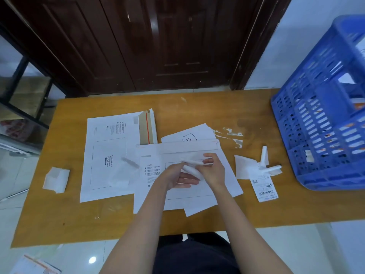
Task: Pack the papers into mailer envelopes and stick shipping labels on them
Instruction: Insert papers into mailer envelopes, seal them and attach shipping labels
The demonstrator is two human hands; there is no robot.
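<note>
A white mailer envelope lies flat in the middle of the wooden table, with loose papers sticking out beneath it. Above it, my left hand and my right hand both hold a curled white paper strip, pinched between the fingers. A stack of mailer envelopes lies to the left, the top one printed side up. A printed shipping label with a barcode rests to the right, beside curled white backing pieces.
A blue slotted plastic crate stands at the table's right end. A folded white paper piece sits near the left edge. Torn paper residue marks the tabletop. A dark wooden door is behind the table.
</note>
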